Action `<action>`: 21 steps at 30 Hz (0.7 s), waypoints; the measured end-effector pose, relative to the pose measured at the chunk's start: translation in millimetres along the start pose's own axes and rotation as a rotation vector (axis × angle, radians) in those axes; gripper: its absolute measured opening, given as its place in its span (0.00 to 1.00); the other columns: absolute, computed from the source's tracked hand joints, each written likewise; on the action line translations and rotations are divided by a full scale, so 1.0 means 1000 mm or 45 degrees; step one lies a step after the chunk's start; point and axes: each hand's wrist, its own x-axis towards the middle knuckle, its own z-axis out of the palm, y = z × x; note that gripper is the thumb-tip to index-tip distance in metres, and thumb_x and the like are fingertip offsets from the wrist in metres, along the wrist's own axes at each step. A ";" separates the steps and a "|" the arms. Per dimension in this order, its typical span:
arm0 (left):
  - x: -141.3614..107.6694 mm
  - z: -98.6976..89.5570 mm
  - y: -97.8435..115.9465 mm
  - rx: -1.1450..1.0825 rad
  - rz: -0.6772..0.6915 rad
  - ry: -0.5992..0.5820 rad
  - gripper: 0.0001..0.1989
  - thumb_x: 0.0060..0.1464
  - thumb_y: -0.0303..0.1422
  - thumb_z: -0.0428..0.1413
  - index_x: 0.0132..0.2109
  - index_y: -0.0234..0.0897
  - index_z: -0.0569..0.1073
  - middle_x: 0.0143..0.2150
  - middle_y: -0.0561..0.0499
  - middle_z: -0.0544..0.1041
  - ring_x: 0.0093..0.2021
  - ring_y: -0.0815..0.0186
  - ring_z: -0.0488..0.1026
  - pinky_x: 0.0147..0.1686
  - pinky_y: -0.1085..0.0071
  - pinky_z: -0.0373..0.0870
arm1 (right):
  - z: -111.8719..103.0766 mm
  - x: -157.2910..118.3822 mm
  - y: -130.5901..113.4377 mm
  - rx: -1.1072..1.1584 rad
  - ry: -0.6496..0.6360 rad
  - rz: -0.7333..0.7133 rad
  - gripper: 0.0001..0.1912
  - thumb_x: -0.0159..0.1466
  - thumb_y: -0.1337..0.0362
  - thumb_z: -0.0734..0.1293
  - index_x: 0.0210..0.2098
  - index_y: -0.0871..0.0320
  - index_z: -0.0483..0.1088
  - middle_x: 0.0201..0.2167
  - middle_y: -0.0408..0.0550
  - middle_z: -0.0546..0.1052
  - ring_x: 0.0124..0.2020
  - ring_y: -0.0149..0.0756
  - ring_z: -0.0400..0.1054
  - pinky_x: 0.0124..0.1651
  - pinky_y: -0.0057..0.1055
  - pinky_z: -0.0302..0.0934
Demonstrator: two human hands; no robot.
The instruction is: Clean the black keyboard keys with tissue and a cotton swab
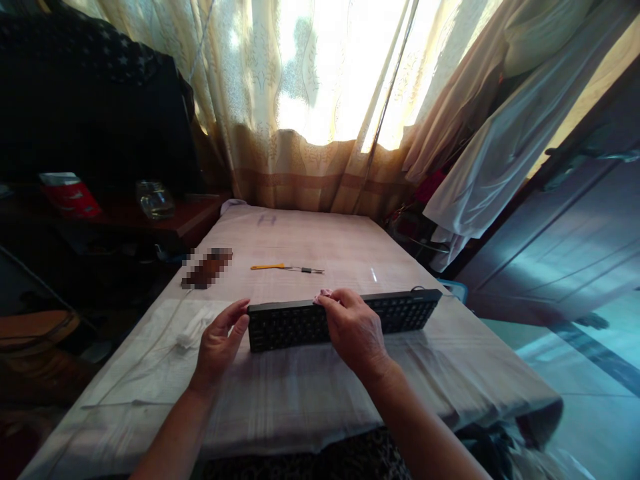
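Note:
A black computer keyboard [290, 326] stands tilted up on its long edge on the cloth-covered table, its keys facing me. My left hand [220, 340] grips its left end between thumb and fingers. My right hand [354, 330] is closed over the middle of the upper edge, pinching a small pink cloth [323, 295] against it. That hand hides part of the keys. Beyond the keyboard lies a thin brush with a yellow handle [267, 267], its dark bristle part pointing right.
A pale tablecloth [300, 233] covers the table. White tissue [197, 327] and a blurred-out brown object [207, 269] with a cable lie at left. A glass jar [155, 200] and red packet [70, 195] stand on the side desk. Curtains hang behind; a door [565, 200] is at right.

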 end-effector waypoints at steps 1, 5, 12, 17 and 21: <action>0.000 0.001 0.000 0.000 -0.002 0.004 0.27 0.52 0.54 0.58 0.49 0.37 0.79 0.46 0.44 0.83 0.45 0.56 0.80 0.48 0.59 0.77 | 0.001 0.000 -0.002 0.028 0.020 -0.005 0.14 0.67 0.72 0.63 0.45 0.53 0.78 0.41 0.48 0.80 0.44 0.34 0.75 0.47 0.26 0.66; 0.000 0.002 0.001 0.003 0.018 -0.011 0.27 0.53 0.55 0.57 0.47 0.38 0.80 0.48 0.45 0.83 0.49 0.56 0.79 0.54 0.59 0.74 | 0.009 0.004 -0.023 0.086 0.102 -0.070 0.13 0.69 0.70 0.63 0.44 0.53 0.78 0.39 0.47 0.80 0.41 0.33 0.74 0.45 0.26 0.65; 0.003 0.002 -0.001 0.002 0.018 -0.031 0.25 0.53 0.54 0.57 0.46 0.39 0.80 0.46 0.46 0.83 0.47 0.57 0.79 0.51 0.60 0.75 | 0.032 0.020 -0.058 -0.013 0.105 -0.299 0.08 0.70 0.64 0.66 0.40 0.52 0.78 0.35 0.43 0.79 0.34 0.33 0.70 0.37 0.30 0.60; 0.004 0.002 -0.003 -0.012 0.013 -0.041 0.24 0.53 0.53 0.58 0.45 0.39 0.81 0.45 0.47 0.83 0.46 0.57 0.79 0.50 0.61 0.76 | 0.032 0.018 -0.047 -0.044 0.093 -0.273 0.09 0.71 0.64 0.64 0.41 0.51 0.78 0.37 0.43 0.79 0.36 0.33 0.71 0.38 0.30 0.59; 0.006 -0.001 -0.004 0.009 -0.010 -0.021 0.24 0.51 0.53 0.59 0.45 0.40 0.81 0.46 0.47 0.83 0.48 0.56 0.79 0.54 0.59 0.74 | 0.023 0.011 -0.026 -0.068 0.114 -0.212 0.09 0.70 0.64 0.65 0.40 0.50 0.79 0.36 0.43 0.79 0.35 0.32 0.71 0.39 0.29 0.60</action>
